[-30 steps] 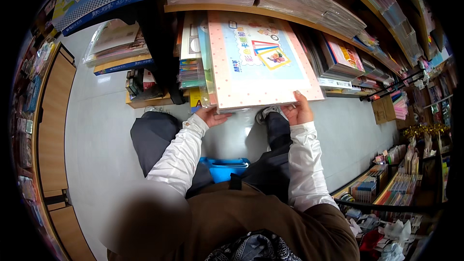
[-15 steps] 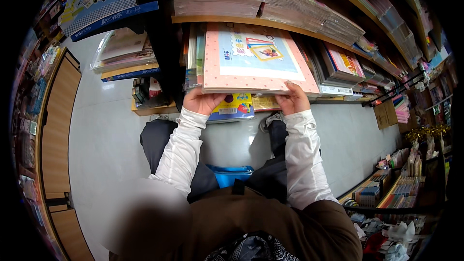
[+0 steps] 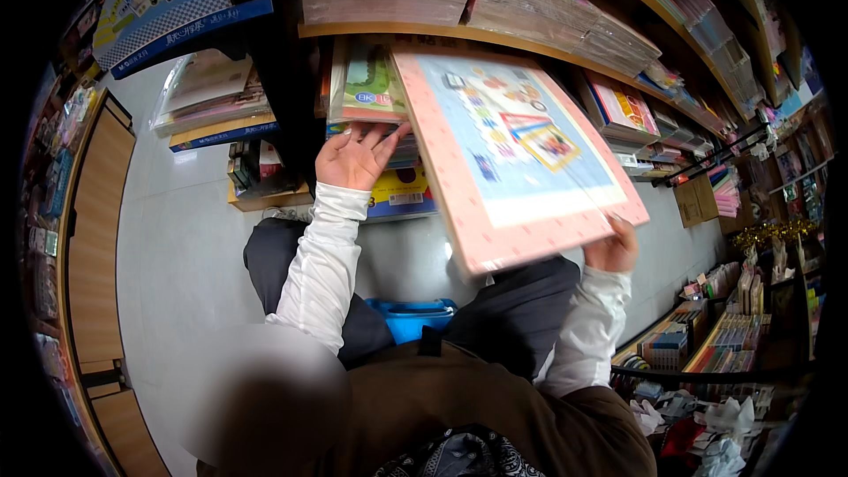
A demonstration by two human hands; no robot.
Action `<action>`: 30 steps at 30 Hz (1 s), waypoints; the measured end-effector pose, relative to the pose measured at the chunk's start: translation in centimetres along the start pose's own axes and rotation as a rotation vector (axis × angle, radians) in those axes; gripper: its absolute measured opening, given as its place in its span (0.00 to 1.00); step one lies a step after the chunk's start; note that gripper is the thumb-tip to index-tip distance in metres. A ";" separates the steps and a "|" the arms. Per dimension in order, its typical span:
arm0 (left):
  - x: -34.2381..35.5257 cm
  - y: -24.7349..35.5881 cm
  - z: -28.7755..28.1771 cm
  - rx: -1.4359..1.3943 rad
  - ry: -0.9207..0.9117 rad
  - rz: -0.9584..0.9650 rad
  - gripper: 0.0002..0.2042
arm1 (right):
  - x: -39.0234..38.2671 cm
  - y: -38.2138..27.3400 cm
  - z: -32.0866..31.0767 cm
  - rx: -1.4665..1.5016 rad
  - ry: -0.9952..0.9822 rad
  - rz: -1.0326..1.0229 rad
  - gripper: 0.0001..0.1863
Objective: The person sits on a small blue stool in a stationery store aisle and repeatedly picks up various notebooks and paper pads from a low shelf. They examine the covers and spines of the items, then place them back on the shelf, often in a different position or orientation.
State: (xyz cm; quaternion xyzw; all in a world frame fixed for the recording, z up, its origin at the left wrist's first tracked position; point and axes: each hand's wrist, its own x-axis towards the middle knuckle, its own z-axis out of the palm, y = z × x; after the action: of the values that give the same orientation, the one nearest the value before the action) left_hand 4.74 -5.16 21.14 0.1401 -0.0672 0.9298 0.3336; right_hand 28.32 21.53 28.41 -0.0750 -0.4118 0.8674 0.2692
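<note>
From the head view, the big rectangular pink-bordered, blue-centred flat pack [image 3: 521, 159] is gripped at its near right corner by the right hand [image 3: 611, 246], its far end beneath the brown wooden shelf [image 3: 353, 29]. The left hand [image 3: 352, 159] is held open, fingers spread, by a green-covered flat booklet [image 3: 369, 78]; whether that's touched can't be told.

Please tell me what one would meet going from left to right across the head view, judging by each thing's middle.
Light-wood cabinet → plastic-wrapped stack → left hand → large pink-bordered pack → right hand → brown cardboard box → gold tinsel.
</note>
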 end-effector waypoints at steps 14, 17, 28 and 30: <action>-2.0 -2.1 -6.0 -0.138 0.264 -0.042 0.21 | -15.4 -18.6 -2.1 -0.187 0.191 0.058 0.26; -2.4 -3.5 -6.5 0.141 0.376 -0.287 0.18 | -15.6 -16.5 -2.4 -0.279 0.313 -0.002 0.21; -10.2 -7.5 -21.7 1.136 1.066 -0.637 0.22 | -8.2 -4.4 -8.9 -0.458 0.404 0.054 0.12; -10.1 -4.5 -22.3 1.346 1.049 -0.583 0.22 | -6.2 -1.7 -7.9 -0.344 0.383 0.093 0.10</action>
State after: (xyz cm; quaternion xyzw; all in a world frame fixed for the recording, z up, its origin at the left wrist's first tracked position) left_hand 10.23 -2.95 -2.99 -0.1249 0.6903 0.5955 0.3914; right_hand 37.00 24.47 23.99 -0.3015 -0.4909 0.7659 0.2855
